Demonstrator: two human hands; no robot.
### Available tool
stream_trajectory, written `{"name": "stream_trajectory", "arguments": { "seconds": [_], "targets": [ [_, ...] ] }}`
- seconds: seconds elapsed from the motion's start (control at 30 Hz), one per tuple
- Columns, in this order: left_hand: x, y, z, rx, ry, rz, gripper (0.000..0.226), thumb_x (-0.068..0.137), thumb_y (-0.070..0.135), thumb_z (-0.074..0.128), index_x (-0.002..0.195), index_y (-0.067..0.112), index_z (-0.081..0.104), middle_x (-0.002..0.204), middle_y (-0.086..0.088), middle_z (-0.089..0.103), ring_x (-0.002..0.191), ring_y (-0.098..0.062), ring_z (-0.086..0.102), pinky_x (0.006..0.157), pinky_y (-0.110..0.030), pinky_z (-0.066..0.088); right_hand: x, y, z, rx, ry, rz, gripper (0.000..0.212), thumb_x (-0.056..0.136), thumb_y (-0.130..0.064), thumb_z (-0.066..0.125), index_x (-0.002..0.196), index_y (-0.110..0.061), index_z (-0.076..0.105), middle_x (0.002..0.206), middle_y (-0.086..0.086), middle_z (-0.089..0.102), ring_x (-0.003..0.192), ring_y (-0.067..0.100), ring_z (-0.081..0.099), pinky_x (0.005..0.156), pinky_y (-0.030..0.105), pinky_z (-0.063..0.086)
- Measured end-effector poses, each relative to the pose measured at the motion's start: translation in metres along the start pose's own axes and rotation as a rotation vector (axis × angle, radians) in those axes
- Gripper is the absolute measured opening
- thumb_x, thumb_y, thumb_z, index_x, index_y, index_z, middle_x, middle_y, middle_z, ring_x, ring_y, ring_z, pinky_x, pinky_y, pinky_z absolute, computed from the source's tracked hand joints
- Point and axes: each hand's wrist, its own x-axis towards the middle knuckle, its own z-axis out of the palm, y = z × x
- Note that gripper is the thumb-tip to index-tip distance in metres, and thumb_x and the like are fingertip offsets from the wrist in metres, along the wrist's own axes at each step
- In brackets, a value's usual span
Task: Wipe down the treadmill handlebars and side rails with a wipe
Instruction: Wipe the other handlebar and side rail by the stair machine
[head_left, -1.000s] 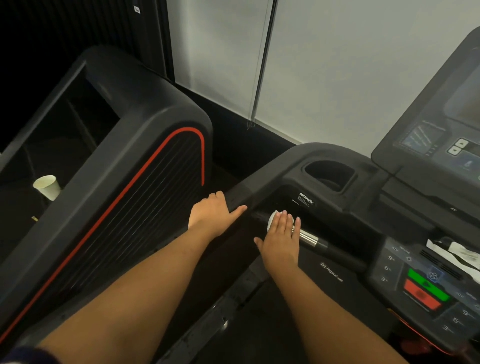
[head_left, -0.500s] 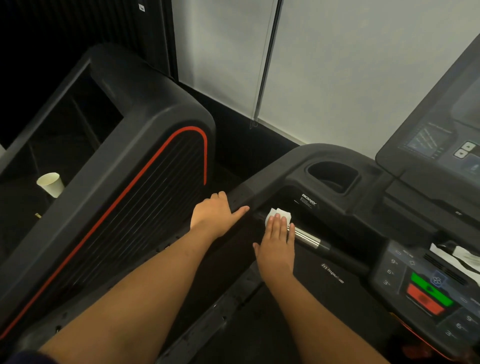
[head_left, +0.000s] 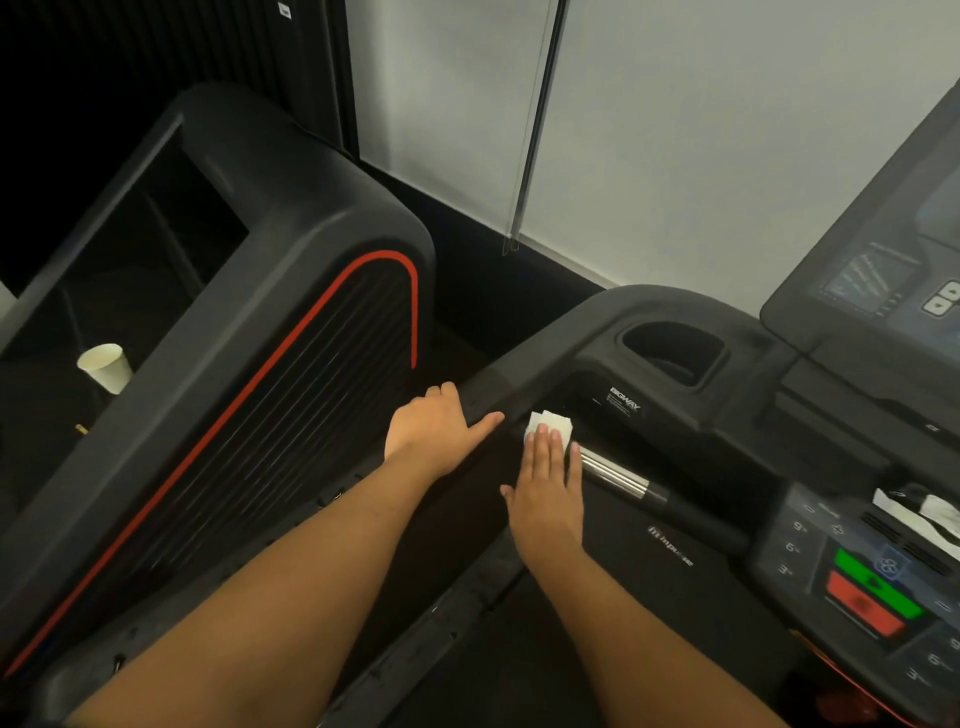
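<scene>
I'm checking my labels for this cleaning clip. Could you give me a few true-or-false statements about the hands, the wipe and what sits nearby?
1. The right hand presses a white wipe onto the handlebar with straight fingers. True.
2. The left hand holds a second wipe. False: it rests bare on the black side rail.
3. The handlebar's chrome section shows on the console side of the wipe. True.
4. A paper cup stands in the treadmill's cup holder. False: the cup is in the neighbouring machine on the left.
</scene>
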Motion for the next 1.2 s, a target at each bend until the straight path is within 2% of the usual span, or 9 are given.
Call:
{"name": "stream_trajectory", "arguments": {
  "seconds": [0.17, 0.3, 0.4, 0.6, 0.77, 0.87, 1.1, 1.2],
  "targets": [
    [0.0, -0.001, 0.0, -0.01, -0.005, 0.007, 0.09, 0.088, 0.086, 0.029, 0.135, 0.013, 0.051, 0.119, -0.007, 0.064, 0.093, -0.021, 0.067, 0.067, -0.032, 0.055, 0.019, -0.003, -0.012, 0.051, 0.019, 0.048, 0.076, 0.102, -0.042, 0.033, 0.153, -0.003, -0.008, 0.161, 0.018, -0.006, 0.149, 0.03, -0.007, 0.117, 0.053, -0.012],
    [0.001, 0.001, 0.0, 0.004, -0.01, 0.014, 0.091, 0.088, 0.086, 0.029, 0.137, 0.012, 0.05, 0.122, -0.008, 0.064, 0.098, -0.023, 0.068, 0.069, -0.032, 0.055, 0.006, -0.017, -0.005, 0.006, -0.029, 0.041, 0.08, 0.101, -0.035, 0.035, 0.148, 0.0, -0.02, 0.158, 0.021, -0.02, 0.146, 0.034, -0.019, 0.117, 0.055, -0.01],
    [0.002, 0.0, 0.0, 0.01, -0.008, 0.008, 0.092, 0.088, 0.087, 0.028, 0.137, 0.013, 0.05, 0.123, -0.008, 0.064, 0.099, -0.022, 0.068, 0.069, -0.03, 0.053, 0.006, -0.015, -0.006, -0.031, -0.063, 0.008, 0.082, 0.1, -0.029, 0.038, 0.147, 0.0, -0.023, 0.157, 0.02, -0.022, 0.145, 0.033, -0.023, 0.116, 0.057, -0.01],
    [0.0, -0.001, 0.0, 0.013, -0.012, 0.018, 0.093, 0.088, 0.086, 0.027, 0.137, 0.011, 0.051, 0.123, -0.009, 0.064, 0.099, -0.023, 0.067, 0.07, -0.032, 0.054, 0.034, -0.01, -0.033, 0.009, -0.119, 0.132, 0.083, 0.095, -0.027, 0.049, 0.153, -0.002, -0.005, 0.161, 0.019, -0.004, 0.149, 0.032, -0.006, 0.114, 0.058, -0.015],
    [0.002, 0.0, 0.0, -0.002, -0.02, 0.013, 0.09, 0.089, 0.085, 0.03, 0.137, 0.011, 0.05, 0.124, -0.009, 0.064, 0.101, -0.023, 0.067, 0.073, -0.032, 0.055, 0.011, -0.026, -0.016, -0.068, -0.083, 0.047, 0.082, 0.098, -0.029, 0.04, 0.148, 0.005, -0.017, 0.157, 0.026, -0.017, 0.146, 0.039, -0.016, 0.116, 0.058, -0.011],
    [0.002, -0.001, 0.003, 0.013, 0.003, 0.01, 0.089, 0.089, 0.085, 0.029, 0.136, 0.012, 0.051, 0.123, -0.008, 0.064, 0.1, -0.022, 0.067, 0.071, -0.031, 0.052, 0.015, -0.025, -0.013, -0.082, -0.052, 0.031, 0.081, 0.099, -0.031, 0.038, 0.148, 0.005, -0.016, 0.156, 0.027, -0.018, 0.145, 0.039, -0.017, 0.116, 0.058, -0.011],
    [0.002, 0.0, 0.001, 0.006, -0.016, 0.007, 0.091, 0.089, 0.085, 0.03, 0.137, 0.011, 0.05, 0.124, -0.009, 0.063, 0.101, -0.023, 0.067, 0.069, -0.031, 0.05, 0.023, -0.032, -0.017, -0.063, -0.086, 0.097, 0.082, 0.098, -0.032, 0.041, 0.149, 0.006, -0.011, 0.158, 0.028, -0.008, 0.147, 0.041, -0.009, 0.117, 0.058, -0.007],
    [0.001, -0.001, 0.003, -0.004, -0.013, 0.012, 0.091, 0.089, 0.086, 0.03, 0.136, 0.011, 0.05, 0.122, -0.009, 0.064, 0.099, -0.024, 0.067, 0.069, -0.032, 0.053, 0.036, -0.023, -0.024, -0.039, -0.089, 0.136, 0.087, 0.092, -0.029, 0.054, 0.152, 0.004, 0.0, 0.158, 0.024, 0.013, 0.147, 0.037, 0.009, 0.116, 0.059, -0.008]
  ]
}}
